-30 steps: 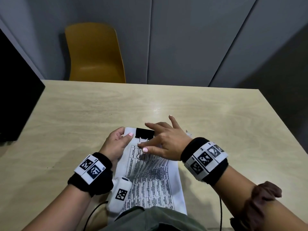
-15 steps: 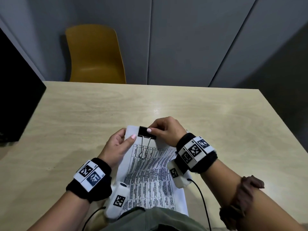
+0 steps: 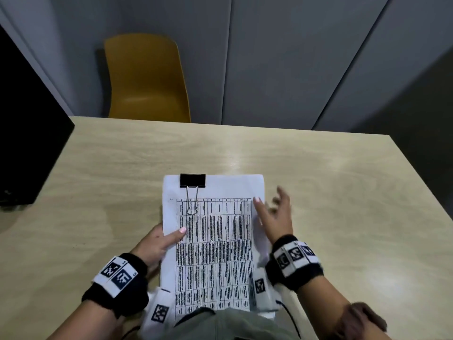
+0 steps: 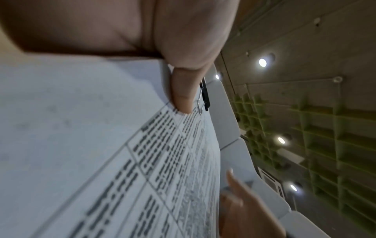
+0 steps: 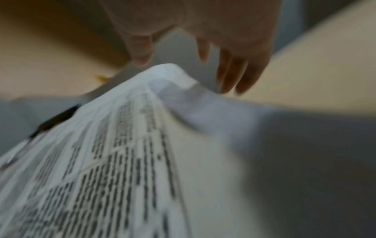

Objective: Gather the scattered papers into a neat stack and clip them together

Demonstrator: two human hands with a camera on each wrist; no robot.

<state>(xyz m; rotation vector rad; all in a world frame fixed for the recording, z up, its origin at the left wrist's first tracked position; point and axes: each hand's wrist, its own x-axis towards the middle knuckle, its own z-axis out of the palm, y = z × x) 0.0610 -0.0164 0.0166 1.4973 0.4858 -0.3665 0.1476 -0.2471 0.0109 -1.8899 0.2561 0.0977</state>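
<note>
A stack of printed papers (image 3: 215, 241) with a table of text is held in front of me over the wooden table (image 3: 122, 168). A black binder clip (image 3: 192, 180) grips its top edge near the left corner, with its wire handle folded flat on the page. My left hand (image 3: 157, 241) pinches the stack's left edge, thumb on top; the left wrist view shows that thumb (image 4: 183, 90) pressing the paper (image 4: 101, 145) just below the clip (image 4: 205, 95). My right hand (image 3: 274, 217) is blurred beside the right edge, fingers spread, holding nothing. The right wrist view shows the paper (image 5: 122, 161) and clip (image 5: 57, 119) under spread fingers (image 5: 223, 56).
A yellow chair (image 3: 144, 79) stands behind the table's far edge. A black screen (image 3: 24, 143) sits at the table's left side. Grey wall panels rise behind the table.
My right hand let go of the clip and swung out to the stack's right edge. The left hand slid down the left edge, and the whole clipped stack now shows.
</note>
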